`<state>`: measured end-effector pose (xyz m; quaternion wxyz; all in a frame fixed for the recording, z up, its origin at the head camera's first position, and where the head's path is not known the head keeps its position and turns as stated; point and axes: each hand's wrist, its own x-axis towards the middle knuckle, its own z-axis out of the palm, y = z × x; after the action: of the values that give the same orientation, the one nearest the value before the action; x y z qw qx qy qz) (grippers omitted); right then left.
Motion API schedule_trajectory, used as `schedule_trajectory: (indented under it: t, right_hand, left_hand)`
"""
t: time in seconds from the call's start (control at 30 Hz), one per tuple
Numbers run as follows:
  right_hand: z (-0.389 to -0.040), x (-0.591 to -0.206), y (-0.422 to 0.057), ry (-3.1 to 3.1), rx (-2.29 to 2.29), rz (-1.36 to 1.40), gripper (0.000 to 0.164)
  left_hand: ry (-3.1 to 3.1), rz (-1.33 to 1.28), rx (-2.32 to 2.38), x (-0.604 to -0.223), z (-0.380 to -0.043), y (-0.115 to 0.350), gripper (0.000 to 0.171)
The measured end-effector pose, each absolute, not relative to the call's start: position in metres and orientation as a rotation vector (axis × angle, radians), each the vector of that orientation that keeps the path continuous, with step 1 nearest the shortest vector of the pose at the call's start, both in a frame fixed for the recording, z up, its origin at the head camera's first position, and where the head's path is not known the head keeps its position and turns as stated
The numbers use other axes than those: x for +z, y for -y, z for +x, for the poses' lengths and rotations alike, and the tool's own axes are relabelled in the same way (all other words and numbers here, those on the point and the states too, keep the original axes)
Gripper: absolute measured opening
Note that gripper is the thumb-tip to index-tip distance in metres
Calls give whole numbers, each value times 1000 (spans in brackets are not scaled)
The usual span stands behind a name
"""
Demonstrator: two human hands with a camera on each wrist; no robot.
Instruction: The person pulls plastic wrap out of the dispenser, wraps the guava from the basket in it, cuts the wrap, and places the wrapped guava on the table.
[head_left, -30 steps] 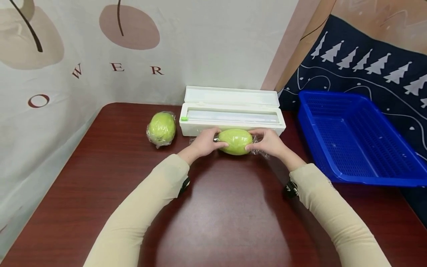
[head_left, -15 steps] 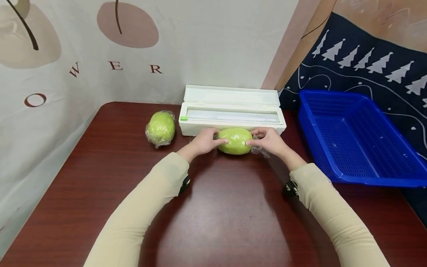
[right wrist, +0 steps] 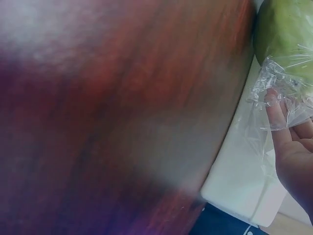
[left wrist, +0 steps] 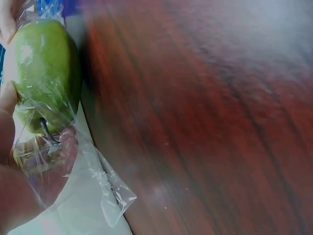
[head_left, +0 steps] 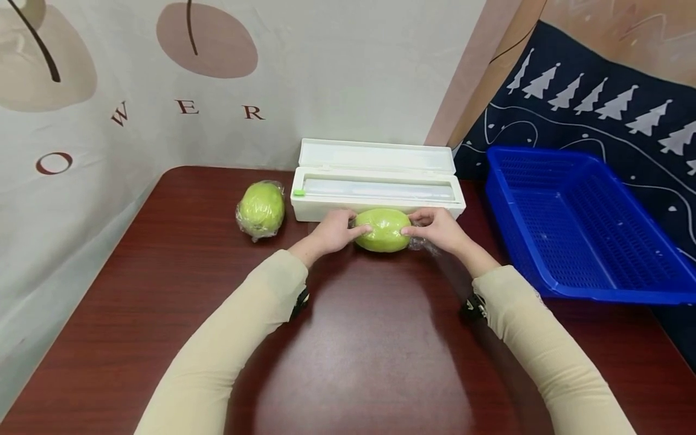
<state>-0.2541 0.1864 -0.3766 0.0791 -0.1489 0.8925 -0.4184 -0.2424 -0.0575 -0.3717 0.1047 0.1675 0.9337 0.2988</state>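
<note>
An oval green melon-like fruit (head_left: 383, 230), wrapped in clear plastic film, lies sideways against the front of a white film dispenser box (head_left: 326, 211). My left hand (head_left: 337, 231) grips its left end, thumb on top and fingers toward the back. At the other end my right hand (head_left: 439, 228) holds it likewise. In the left wrist view a dark stem (left wrist: 48, 131) shows under the film, and loose film (left wrist: 115, 196) sticks out past the fingers. Crumpled film (right wrist: 271, 83) covers the right fingertips in the right wrist view.
A second green fruit (head_left: 261, 209) in plastic film sits on the brown table (head_left: 348, 362) to the left. The dispenser's lid (head_left: 375, 156) is raised, with a film roll (head_left: 375, 189) inside. A blue basket (head_left: 592, 298) stands at the right. A printed cloth hangs behind.
Loose film at the fruit's right end sticks out less than before. Both hands and the fruit stay almost in place, with the thumbs shifted slightly.
</note>
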Motion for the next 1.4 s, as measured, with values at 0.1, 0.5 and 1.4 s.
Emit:
schedule_trajectory:
  t: [0.1,0.5,1.4]
  right_hand:
    - [-253,-380,-189,-2660,-1253,-477,42]
    - [-234,-366,-181,-2963,-824,-876,79]
    - [-235,-380,-184,-2890,-849,-1029,80]
  left_hand:
    - [-2764,529,867,-375,-240,57,47]
    - [-2917,537,781,-383,-233,60,66]
    - [-2953,758,794,-382,-226,63,68]
